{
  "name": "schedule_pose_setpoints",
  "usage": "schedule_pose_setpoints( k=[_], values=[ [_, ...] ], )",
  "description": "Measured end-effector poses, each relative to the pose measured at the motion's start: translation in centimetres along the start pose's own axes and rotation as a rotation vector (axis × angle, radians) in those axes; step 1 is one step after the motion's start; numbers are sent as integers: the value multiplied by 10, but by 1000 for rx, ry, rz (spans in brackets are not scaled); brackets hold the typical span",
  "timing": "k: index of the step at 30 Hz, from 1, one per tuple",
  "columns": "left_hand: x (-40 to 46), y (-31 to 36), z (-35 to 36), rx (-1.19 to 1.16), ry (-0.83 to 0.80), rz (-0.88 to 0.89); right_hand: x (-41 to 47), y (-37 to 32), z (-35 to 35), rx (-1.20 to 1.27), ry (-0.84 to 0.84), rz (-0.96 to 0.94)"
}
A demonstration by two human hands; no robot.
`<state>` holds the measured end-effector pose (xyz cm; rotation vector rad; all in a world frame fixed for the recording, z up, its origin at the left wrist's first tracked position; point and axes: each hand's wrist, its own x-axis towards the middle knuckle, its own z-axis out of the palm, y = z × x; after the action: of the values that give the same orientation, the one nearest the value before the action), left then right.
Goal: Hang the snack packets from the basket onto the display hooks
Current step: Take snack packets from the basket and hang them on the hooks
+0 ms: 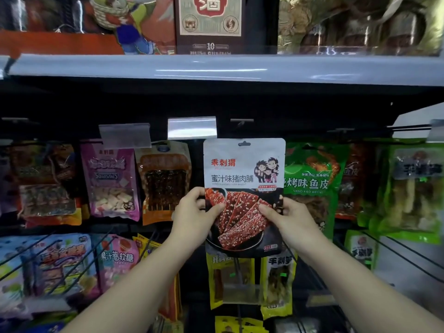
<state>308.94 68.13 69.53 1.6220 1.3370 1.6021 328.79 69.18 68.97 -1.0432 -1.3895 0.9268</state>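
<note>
**Item in hand: one pork-jerky packet, held up to the hook row**

Fingers: the left hand [194,210] pinches the left edge of the jerky packet [243,188], thumb on the printed face and the other digits curled behind. The right hand [286,218] does the same on the right edge, thumb tip laid on the picture of the meat slices. Both grips sit low on the packet, at about mid-height, leaving its upper half free.

Packet: upright, face outward, white top and dark bottom. Its hang slot [244,143] is at top centre and appears unthreaded; whether it already touches a hook cannot be told. It sits just under the dark underside of the grey shelf [216,68], between the clear price tag [192,128] on the left and the green fish-skin packet [310,179] on the right. A small hook bracket [241,121] shows directly above the slot.

Handling note, as a judgement: keep the packet square and level so the slot meets the hook tip head-on. With the grips this low, the top may flop, so sliding one thumb upward would stiffen it. Push straight back along the hook, then let go only once the slot carries the weight.

Neighbours: a brown-windowed packet [165,181] and a purple sweets packet [110,179] hang to the left; yellow packets [231,277] hang on the row below. The basket is not in view.
</note>
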Motion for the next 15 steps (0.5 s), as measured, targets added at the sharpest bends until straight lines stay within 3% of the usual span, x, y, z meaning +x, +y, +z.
schedule_pose_setpoints(
  k=[15],
  values=[
    [9, -12, 3, -19, 18, -38, 16, 8, 1, -56, -53, -26]
  ],
)
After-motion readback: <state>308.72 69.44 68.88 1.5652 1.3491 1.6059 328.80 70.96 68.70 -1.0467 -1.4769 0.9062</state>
